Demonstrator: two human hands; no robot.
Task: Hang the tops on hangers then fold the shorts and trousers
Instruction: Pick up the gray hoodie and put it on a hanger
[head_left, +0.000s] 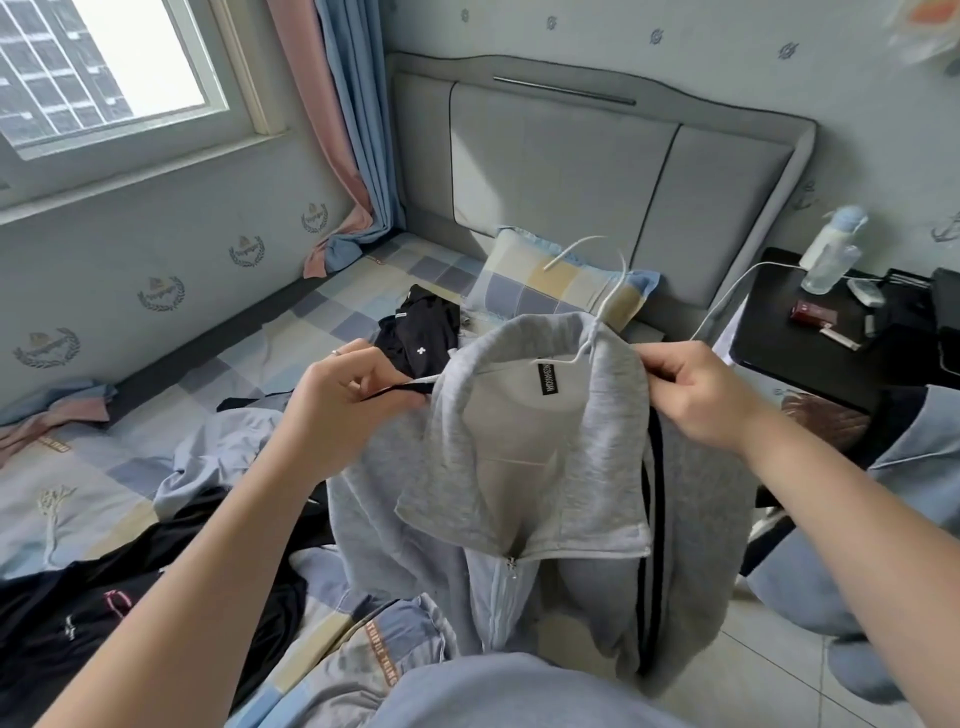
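While the left hand pinches the black-trimmed shoulder edge with curled fingers, the grey zip jacket hangs between both hands. The white hanger is mostly buried in the collar, only its hook poking out, and the right hand grips the other shoulder.
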